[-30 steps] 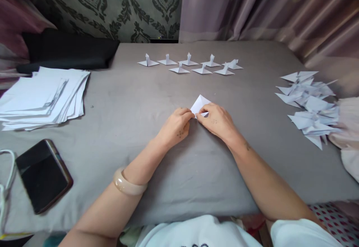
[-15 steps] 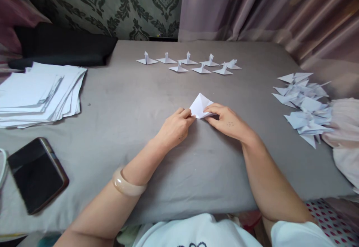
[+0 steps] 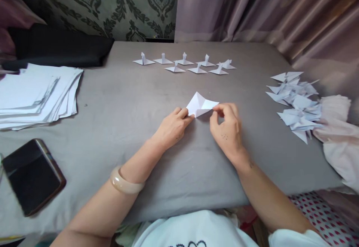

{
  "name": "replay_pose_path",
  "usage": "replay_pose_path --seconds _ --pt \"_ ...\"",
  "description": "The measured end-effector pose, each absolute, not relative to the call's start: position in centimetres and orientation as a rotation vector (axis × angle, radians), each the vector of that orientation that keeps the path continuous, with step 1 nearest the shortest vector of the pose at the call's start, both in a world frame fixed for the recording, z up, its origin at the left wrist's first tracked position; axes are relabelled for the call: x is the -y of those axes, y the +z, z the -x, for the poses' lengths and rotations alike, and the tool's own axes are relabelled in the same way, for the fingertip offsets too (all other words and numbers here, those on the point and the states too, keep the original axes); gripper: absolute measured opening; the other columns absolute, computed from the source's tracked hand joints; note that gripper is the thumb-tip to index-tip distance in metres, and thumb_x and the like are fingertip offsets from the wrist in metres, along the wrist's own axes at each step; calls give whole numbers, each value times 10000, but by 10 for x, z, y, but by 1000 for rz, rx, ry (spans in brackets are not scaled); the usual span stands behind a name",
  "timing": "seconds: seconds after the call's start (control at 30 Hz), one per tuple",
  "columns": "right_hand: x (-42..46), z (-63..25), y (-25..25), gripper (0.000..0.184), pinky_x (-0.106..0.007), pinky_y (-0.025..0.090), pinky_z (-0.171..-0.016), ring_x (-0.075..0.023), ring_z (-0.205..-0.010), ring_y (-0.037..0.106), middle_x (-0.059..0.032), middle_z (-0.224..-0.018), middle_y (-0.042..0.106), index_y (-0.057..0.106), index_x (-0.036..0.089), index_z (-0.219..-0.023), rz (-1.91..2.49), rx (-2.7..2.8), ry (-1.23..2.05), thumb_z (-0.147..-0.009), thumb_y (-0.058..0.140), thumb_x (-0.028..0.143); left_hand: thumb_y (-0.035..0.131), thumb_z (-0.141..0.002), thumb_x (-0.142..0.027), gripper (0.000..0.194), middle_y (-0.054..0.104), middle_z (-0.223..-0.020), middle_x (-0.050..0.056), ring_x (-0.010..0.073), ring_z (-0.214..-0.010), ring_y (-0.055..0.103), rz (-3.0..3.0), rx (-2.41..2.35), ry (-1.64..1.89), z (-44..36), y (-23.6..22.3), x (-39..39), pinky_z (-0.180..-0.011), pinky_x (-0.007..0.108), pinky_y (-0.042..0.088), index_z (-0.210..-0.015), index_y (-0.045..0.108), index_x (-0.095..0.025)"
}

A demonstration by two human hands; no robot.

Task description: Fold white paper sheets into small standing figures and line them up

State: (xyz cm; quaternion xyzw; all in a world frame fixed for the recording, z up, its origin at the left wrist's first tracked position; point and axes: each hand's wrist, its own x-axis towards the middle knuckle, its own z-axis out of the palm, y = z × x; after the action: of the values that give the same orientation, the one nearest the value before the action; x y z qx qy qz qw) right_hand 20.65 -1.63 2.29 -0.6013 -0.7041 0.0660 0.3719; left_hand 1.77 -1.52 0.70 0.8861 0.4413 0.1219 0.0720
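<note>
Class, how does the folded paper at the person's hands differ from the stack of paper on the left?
The folded paper is creased with its right side raised, while the stack of paper lies mostly flat. The folded paper is one smaller piece; the stack of paper has many larger sheets. Both hands touch the folded paper; neither touches the stack of paper. Both are white.

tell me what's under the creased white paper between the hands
Grey cloth shows around the creased white paper; whatever lies directly beneath is covered, so cannot be seen.
</note>
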Motion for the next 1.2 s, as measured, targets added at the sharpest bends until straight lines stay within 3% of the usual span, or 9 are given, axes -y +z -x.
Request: replay_pose_path --seconds 0.1,0.43,0.83,1.03,1.2 --pt "28 -203 13 197 -334 495 -797 -205 -853 619 -90 -946 652 641 188 -947 1602 1914 347 -865 462 174 326 -929 -70 423 587 -1069 131 234 -949 489 -2690 -1309 401 -17 4 16 -861 349 478 -1280 560 -104" --pt "30 -191 3 327 -376 469 -923 -236 -1048 601 -102 -1118 657 638 191 -1139 1499 2023 386 -892 427 153 345 -912 -62 403 548 -1135 133 226 -1022 496 -2703 -1279 440 -15 2 18 -934 357 465 -1243 563 -138" --pt "37 -188 10 375 -384 451 -867 -251 -994 554 -116 -1140 634 623 171 -1231 1533 2239 246 -923 410 173 389 -892 -51 469 569 -1081 137 241 -980 510 -2641 -1358 383 -12 8 23 -889 383 482 -1306 572 -175" --pt "40 -186 10 392 -405 435 -835 -268 -979 527 -121 -1157 617 601 178 -1248 1546 2316 143 -908 406 161 434 -839 -58 344 664 -1010 80 209 -943 577 -2289 -1376 742 -7 9 21 -826 342 501 -1043 679 -186" --pt "39 -185 11 404 -415 434 -817 -281 -976 513 -128 -1160 611 613 152 -1219 1557 2358 95 -875 404 123 578 -819 -170 159 693 -903 36 180 -877 620 -1859 -1526 907 -12 11 17 -800 309 495 -966 630 -199"
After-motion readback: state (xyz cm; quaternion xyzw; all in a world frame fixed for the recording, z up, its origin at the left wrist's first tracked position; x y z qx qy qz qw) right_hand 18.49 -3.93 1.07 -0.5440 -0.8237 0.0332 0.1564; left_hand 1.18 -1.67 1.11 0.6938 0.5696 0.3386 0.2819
